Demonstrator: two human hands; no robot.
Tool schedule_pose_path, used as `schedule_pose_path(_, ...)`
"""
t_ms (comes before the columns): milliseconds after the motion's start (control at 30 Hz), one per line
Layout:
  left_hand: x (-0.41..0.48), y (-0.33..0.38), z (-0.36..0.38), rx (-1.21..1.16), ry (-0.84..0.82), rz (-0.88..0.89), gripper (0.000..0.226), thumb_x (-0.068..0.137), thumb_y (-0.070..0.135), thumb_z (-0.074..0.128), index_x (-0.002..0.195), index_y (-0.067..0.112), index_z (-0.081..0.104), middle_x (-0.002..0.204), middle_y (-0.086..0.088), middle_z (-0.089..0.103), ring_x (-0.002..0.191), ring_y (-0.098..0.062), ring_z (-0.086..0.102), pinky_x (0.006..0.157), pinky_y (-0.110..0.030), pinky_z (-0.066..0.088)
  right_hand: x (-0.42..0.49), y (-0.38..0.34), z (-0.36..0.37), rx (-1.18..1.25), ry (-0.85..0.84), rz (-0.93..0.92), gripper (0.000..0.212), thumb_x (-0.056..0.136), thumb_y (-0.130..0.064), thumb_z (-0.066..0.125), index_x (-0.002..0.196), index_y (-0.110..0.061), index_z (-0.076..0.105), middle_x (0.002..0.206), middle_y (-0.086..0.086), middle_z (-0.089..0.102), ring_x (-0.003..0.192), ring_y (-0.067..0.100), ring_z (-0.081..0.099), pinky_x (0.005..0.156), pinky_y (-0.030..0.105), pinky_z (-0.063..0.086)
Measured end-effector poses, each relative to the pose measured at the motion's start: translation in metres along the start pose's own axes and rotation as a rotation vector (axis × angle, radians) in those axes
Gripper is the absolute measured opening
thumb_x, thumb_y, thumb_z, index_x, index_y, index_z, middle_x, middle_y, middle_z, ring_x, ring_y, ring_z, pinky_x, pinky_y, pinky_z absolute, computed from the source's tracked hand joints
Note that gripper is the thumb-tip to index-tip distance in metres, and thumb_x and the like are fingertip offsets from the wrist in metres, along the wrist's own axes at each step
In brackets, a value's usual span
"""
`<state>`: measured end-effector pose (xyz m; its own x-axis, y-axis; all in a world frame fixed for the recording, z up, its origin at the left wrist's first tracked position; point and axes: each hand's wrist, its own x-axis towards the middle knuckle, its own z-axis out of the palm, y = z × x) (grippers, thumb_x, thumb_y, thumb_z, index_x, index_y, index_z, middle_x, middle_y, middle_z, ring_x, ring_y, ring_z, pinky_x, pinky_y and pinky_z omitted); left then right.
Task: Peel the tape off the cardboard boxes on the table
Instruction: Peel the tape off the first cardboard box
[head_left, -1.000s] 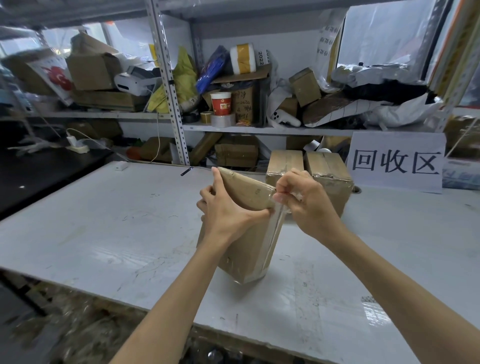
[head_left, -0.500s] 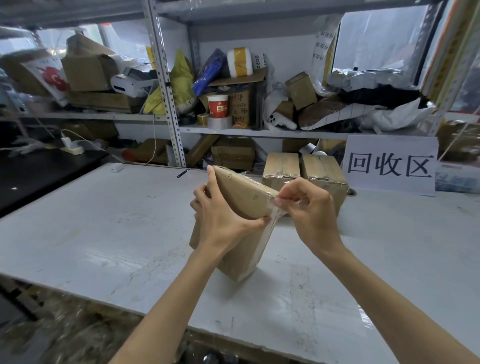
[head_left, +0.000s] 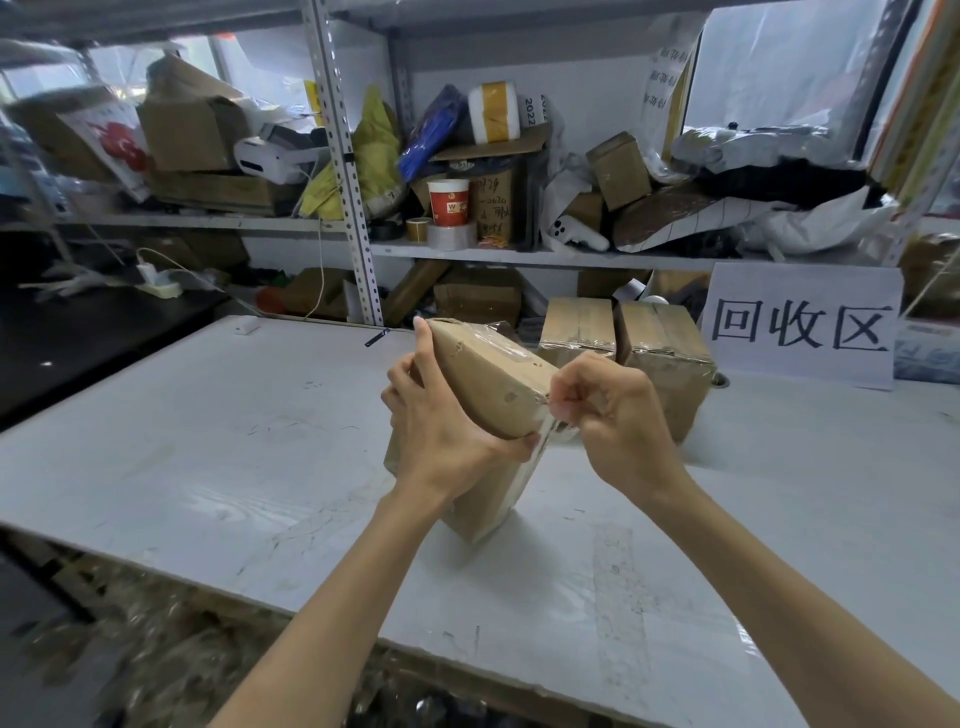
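A brown cardboard box (head_left: 485, 382) stands tilted on one lower corner on the white table (head_left: 208, 452). My left hand (head_left: 441, 421) grips its near left side, thumb along the upper edge. My right hand (head_left: 602, 410) pinches a strip of clear tape (head_left: 553, 431) at the box's right corner; the strip runs down the box's right face. Two more taped cardboard boxes (head_left: 579, 330) (head_left: 662, 353) stand side by side just behind.
A white sign with black characters (head_left: 802, 325) leans at the back right of the table. Cluttered metal shelves (head_left: 343, 171) with boxes, tape rolls and a paper cup rise behind. A black desk (head_left: 78, 332) lies to the left. Debris covers the floor below the table's front edge.
My right hand has pulled the tape end a little to the right, away from the box corner. The box has tipped slightly more, with my left hand still gripping it.
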<state>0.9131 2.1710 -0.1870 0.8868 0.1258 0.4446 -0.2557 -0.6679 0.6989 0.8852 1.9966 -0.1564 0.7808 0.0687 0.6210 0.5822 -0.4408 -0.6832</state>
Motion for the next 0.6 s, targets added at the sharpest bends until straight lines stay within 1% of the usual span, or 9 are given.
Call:
schedule_pose_path(67,0.004,0.001,0.006,0.009,-0.006,-0.074,0.151,0.032,0.078,0.074,0.151,0.039,-0.01,0.141,0.0,0.02,0.126,-0.026,0.025,0.1,-0.047,0.037,-0.001,-0.011,0.009,0.006,-0.032,-0.081,0.03,0.067,0.027,0.053,0.071,-0.001,0.063,0.073,0.007,0.058,0.071,0.02,0.053,0.061,0.033,0.048)
schedule_pose_path(133,0.017,0.005,0.008,-0.013,0.022,-0.172,0.142,0.044,0.066,0.081,0.153,0.037,-0.004,0.141,-0.006,0.023,0.127,-0.032,0.029,0.098,-0.048,0.035,-0.013,-0.033,0.036,0.016,-0.196,-0.286,0.025,0.064,0.022,0.056,0.07,-0.001,0.064,0.074,0.005,0.058,0.07,0.015,0.051,0.061,0.021,0.042)
schedule_pose_path(167,0.024,0.006,0.006,-0.033,0.031,-0.191,0.142,0.044,0.062,0.084,0.154,0.037,-0.002,0.142,-0.008,0.025,0.125,-0.033,0.031,0.099,-0.047,0.034,-0.02,-0.039,0.048,-0.01,-0.261,-0.349,0.024,0.063,0.021,0.056,0.07,-0.001,0.063,0.076,0.004,0.057,0.072,0.014,0.052,0.063,0.019,0.041)
schedule_pose_path(200,0.03,0.006,0.003,-0.043,0.026,-0.184,0.148,0.037,0.066,0.083,0.155,0.037,-0.002,0.142,-0.009,0.026,0.124,-0.032,0.032,0.1,-0.045,0.034,-0.022,-0.039,0.052,-0.017,-0.251,-0.349,0.024,0.063,0.02,0.056,0.071,-0.002,0.062,0.078,0.001,0.057,0.073,0.014,0.052,0.065,0.02,0.041)
schedule_pose_path(267,0.039,0.001,-0.006,-0.015,-0.025,-0.146,0.159,0.023,0.081,0.07,0.155,0.034,-0.006,0.144,-0.008,0.023,0.125,-0.031,0.031,0.102,-0.047,0.036,-0.012,-0.027,0.037,0.041,-0.067,-0.181,0.028,0.069,0.022,0.054,0.074,-0.004,0.061,0.077,-0.003,0.057,0.073,0.015,0.054,0.065,0.026,0.047)
schedule_pose_path(333,0.038,-0.007,-0.012,0.02,-0.058,-0.171,0.161,0.021,0.088,0.065,0.155,0.034,-0.006,0.147,-0.006,0.022,0.13,-0.031,0.029,0.103,-0.053,0.038,0.001,-0.013,0.014,0.049,0.052,-0.031,0.027,0.076,0.02,0.056,0.077,-0.006,0.061,0.081,0.002,0.06,0.077,0.016,0.059,0.07,0.032,0.054)
schedule_pose_path(467,0.027,-0.011,-0.006,0.009,-0.104,-0.197,0.162,0.021,0.088,0.066,0.156,0.033,-0.005,0.147,-0.004,0.023,0.131,-0.029,0.029,0.103,-0.053,0.039,0.011,0.001,0.003,-0.023,0.099,0.106,0.007,0.085,-0.009,0.067,0.083,-0.01,0.061,0.09,0.002,0.061,0.081,0.01,0.062,0.073,0.022,0.054)
schedule_pose_path(533,0.028,-0.01,-0.005,-0.002,-0.1,-0.2,0.162,0.019,0.088,0.064,0.156,0.034,-0.005,0.147,-0.003,0.023,0.131,-0.029,0.029,0.103,-0.051,0.04,0.011,0.006,0.006,-0.057,0.143,0.116,0.014,0.083,-0.018,0.072,0.08,-0.009,0.062,0.082,0.002,0.064,0.072,0.009,0.062,0.065,0.018,0.052)
schedule_pose_path(600,0.03,-0.013,-0.006,-0.048,-0.098,-0.226,0.16,0.023,0.086,0.069,0.155,0.035,-0.005,0.147,-0.003,0.023,0.132,-0.029,0.028,0.103,-0.049,0.039,0.012,0.009,0.004,-0.008,0.142,0.125,0.017,0.082,-0.017,0.074,0.077,-0.005,0.062,0.072,0.006,0.065,0.065,0.016,0.064,0.06,0.022,0.054)
